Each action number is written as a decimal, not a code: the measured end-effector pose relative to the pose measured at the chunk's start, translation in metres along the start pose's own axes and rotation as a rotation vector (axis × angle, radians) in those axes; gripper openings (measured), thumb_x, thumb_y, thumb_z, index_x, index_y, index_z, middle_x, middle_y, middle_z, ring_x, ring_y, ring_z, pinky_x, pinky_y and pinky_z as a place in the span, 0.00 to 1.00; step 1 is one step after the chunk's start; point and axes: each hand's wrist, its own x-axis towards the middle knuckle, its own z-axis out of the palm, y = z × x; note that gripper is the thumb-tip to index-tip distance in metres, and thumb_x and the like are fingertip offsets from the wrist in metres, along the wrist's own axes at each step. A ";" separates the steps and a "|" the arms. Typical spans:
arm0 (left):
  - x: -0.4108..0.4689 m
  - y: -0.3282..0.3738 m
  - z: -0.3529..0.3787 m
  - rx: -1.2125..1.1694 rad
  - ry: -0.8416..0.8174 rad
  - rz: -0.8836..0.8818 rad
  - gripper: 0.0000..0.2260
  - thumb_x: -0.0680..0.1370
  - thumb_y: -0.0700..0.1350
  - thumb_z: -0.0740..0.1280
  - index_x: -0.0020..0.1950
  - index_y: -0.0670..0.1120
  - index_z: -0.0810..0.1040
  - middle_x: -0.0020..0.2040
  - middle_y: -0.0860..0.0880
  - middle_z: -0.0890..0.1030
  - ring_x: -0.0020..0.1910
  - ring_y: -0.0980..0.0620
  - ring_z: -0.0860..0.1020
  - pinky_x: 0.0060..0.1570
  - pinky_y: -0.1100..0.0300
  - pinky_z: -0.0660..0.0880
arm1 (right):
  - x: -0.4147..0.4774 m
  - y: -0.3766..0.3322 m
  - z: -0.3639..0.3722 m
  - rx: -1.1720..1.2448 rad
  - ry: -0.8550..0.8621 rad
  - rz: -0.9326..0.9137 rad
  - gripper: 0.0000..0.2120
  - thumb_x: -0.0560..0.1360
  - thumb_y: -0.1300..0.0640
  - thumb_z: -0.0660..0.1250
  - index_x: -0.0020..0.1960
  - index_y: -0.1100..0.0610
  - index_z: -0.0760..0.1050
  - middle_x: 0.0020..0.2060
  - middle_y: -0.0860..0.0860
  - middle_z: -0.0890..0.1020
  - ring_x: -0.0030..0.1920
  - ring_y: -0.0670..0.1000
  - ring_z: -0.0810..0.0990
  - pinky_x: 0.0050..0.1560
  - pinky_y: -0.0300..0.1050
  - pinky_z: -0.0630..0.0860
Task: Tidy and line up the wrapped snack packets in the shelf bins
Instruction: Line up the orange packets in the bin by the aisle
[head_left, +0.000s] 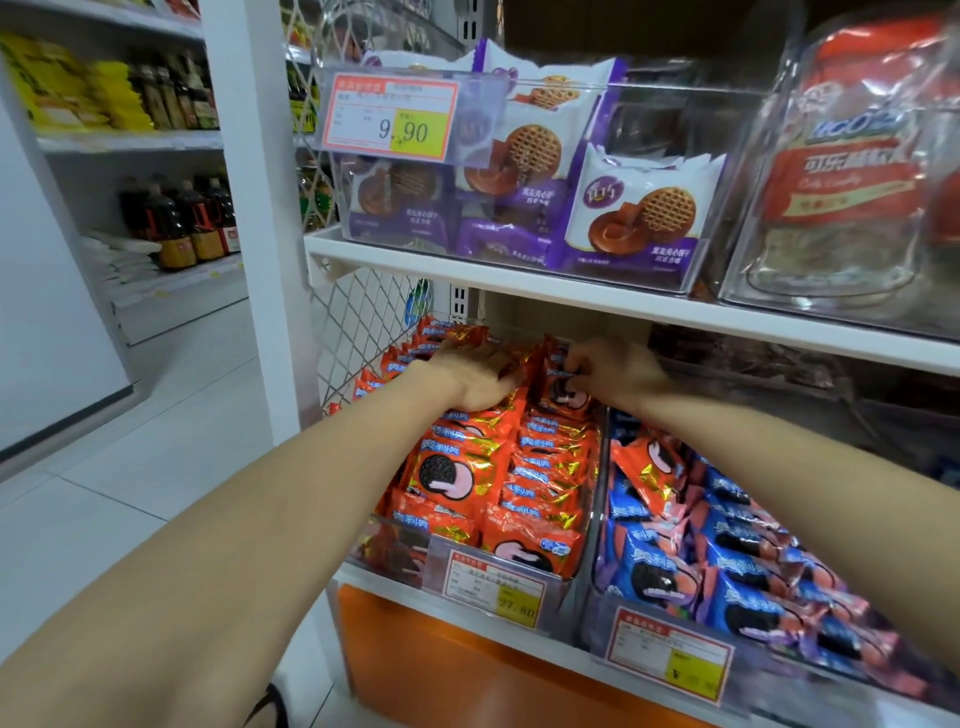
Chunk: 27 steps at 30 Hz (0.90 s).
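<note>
"On the lower shelf (384, 584), what is the left hand (475, 374) doing?"
"It lies palm down with the fingers nearly straight and presses on the orange packets (498, 467) at the back of their clear bin (387, 545). It grasps nothing."
"And the right hand (615, 371)?"
"Its fingers are curled and pinch the top edge of one orange packet (563, 392), which stands upright at the back right of the same bin."
"What is in the next bin (597, 618)?"
"Blue packets (654, 571), lying in disorder."
"How are the arms?"
"Both forearms reach forward under the upper shelf (519, 283). The hands are near each other, not touching."
</note>
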 end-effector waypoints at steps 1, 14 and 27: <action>0.001 0.000 0.000 -0.005 -0.010 -0.006 0.26 0.81 0.60 0.43 0.77 0.51 0.51 0.78 0.48 0.52 0.76 0.46 0.51 0.72 0.46 0.46 | -0.001 0.000 0.001 -0.005 -0.002 -0.005 0.10 0.75 0.53 0.67 0.56 0.53 0.76 0.55 0.52 0.78 0.53 0.52 0.76 0.42 0.41 0.66; -0.112 -0.015 -0.010 -0.116 0.306 0.144 0.30 0.77 0.62 0.54 0.75 0.48 0.59 0.75 0.47 0.60 0.73 0.48 0.58 0.72 0.51 0.56 | -0.071 0.036 -0.045 0.245 0.023 0.005 0.11 0.74 0.64 0.68 0.56 0.57 0.79 0.52 0.51 0.80 0.53 0.50 0.78 0.58 0.45 0.73; -0.145 0.034 0.002 -0.378 0.464 0.019 0.14 0.79 0.46 0.62 0.65 0.46 0.73 0.70 0.48 0.67 0.70 0.50 0.64 0.66 0.56 0.60 | -0.111 0.031 -0.054 0.225 -0.401 -0.046 0.18 0.65 0.66 0.75 0.50 0.57 0.72 0.38 0.44 0.74 0.40 0.48 0.74 0.38 0.40 0.68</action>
